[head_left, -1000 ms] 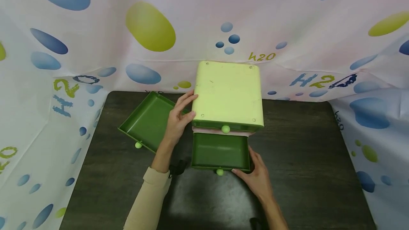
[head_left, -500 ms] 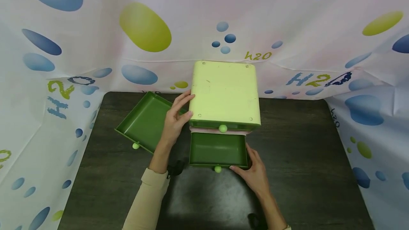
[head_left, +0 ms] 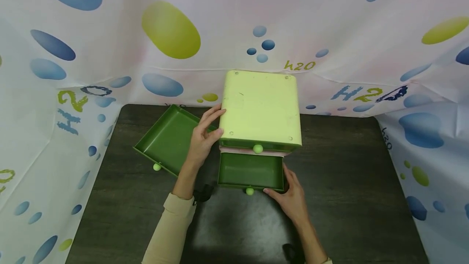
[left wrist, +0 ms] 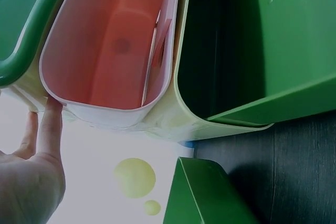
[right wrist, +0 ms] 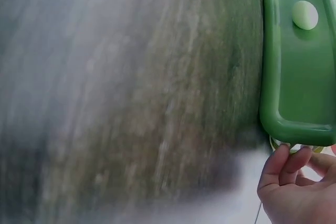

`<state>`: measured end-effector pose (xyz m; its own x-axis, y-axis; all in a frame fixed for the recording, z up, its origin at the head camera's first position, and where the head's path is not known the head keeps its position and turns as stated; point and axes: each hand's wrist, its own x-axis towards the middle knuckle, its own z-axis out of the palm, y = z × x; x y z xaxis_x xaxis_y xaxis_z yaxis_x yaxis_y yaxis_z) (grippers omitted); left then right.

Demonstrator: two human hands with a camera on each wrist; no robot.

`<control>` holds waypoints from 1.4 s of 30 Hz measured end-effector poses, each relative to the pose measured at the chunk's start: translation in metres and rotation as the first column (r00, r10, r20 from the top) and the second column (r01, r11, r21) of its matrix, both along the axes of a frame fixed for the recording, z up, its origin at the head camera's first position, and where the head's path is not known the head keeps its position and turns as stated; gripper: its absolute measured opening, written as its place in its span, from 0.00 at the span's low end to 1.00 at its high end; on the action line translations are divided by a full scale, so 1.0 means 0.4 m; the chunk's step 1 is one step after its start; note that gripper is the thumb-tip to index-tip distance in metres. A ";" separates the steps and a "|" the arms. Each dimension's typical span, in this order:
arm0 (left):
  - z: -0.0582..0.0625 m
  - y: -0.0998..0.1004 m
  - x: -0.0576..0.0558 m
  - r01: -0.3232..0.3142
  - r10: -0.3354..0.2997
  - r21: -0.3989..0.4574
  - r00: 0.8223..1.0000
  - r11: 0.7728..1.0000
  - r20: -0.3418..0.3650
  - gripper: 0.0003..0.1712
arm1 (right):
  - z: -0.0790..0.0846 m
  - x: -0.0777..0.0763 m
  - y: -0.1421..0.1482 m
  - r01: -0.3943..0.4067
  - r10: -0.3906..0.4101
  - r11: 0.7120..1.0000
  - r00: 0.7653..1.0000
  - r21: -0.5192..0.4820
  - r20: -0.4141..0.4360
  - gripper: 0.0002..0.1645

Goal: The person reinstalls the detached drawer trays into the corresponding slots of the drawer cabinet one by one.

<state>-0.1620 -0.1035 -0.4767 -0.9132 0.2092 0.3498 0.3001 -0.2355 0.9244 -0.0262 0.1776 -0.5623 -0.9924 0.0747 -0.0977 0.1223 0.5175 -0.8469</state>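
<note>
A small drawer cabinet with a pale yellow top stands near the back of the table, its top green drawer front in place. Below that, a pink-lined middle compartment gapes with no drawer in it. The bottom green drawer juts out toward me. My left hand rests against the cabinet's left side with extended fingers. With thumb at the front and fingers along the side, my right hand holds the bottom drawer's right front corner. In the right wrist view, its fingertips meet the drawer's end.
A loose green drawer with a round knob lies askew left of the cabinet, partly behind my left arm. The dark table meets a patterned curtain at the back and sides.
The bottom drawer has slid a little further into the cabinet, with my right hand moving along with it. My left hand stays against the cabinet's side.
</note>
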 end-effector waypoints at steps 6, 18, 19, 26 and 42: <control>-0.001 0.000 0.000 0.000 0.000 -0.003 1.000 1.000 0.002 0.27 | 0.000 -0.003 -0.004 0.021 -0.021 1.000 1.000 -0.013 0.011 0.63; -0.006 -0.001 -0.002 -0.004 0.004 -0.028 1.000 1.000 0.002 0.35 | -0.005 0.003 -0.019 0.060 -0.059 0.997 0.998 -0.051 0.017 0.63; -0.008 0.001 -0.002 -0.004 0.004 -0.031 1.000 1.000 0.004 0.37 | -0.006 0.004 -0.017 0.064 -0.063 0.997 0.998 -0.049 0.013 0.62; -0.005 0.007 -0.007 0.002 -0.002 -0.015 1.000 1.000 -0.013 0.32 | -0.006 -0.001 -0.011 0.071 -0.071 0.997 0.997 -0.044 -0.016 0.62; -0.010 -0.001 -0.006 -0.013 0.013 -0.019 1.000 1.000 -0.008 0.28 | -0.011 -0.009 -0.009 0.062 -0.052 0.994 0.992 0.090 -0.113 0.59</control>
<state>-0.1643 -0.1038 -0.4809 -0.9131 0.2040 0.3529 0.3102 -0.2141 0.9263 -0.0298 0.1739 -0.5669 -0.9906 0.1351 0.0218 0.0627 0.5898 -0.8051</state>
